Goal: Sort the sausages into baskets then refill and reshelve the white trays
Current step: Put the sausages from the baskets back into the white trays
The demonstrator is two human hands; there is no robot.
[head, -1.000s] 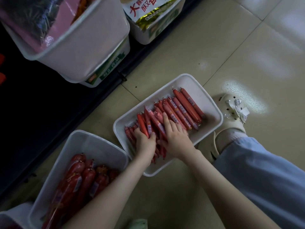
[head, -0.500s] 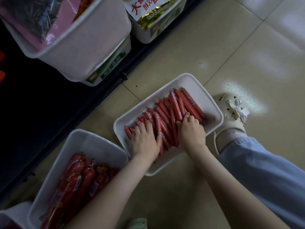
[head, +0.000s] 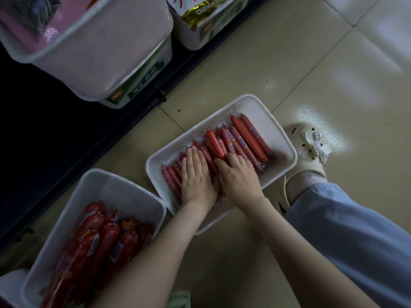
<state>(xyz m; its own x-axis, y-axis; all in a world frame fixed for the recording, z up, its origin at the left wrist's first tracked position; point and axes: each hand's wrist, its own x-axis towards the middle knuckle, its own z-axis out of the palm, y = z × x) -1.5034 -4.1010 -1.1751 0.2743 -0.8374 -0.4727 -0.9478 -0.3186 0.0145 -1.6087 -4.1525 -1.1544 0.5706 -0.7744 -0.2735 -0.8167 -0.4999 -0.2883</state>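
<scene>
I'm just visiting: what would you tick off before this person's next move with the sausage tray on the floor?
1. Thin sausages all inside the white tray: ok.
2. Row lies level: not ok, a raised sausage rides on top.
3. Left hand flat, holding nothing: ok.
4. Right hand grip: cannot tell, fingertips hidden.
5. Thick sausages kept apart in the basket: ok.
6. Room beside the tray: not ok, the shoe crowds its corner.

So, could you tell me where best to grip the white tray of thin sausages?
By the rim at its two short ends, coming from either side: the white tray is long and shallow, its thin sausages spread lengthwise, so that keeps it level.
</scene>
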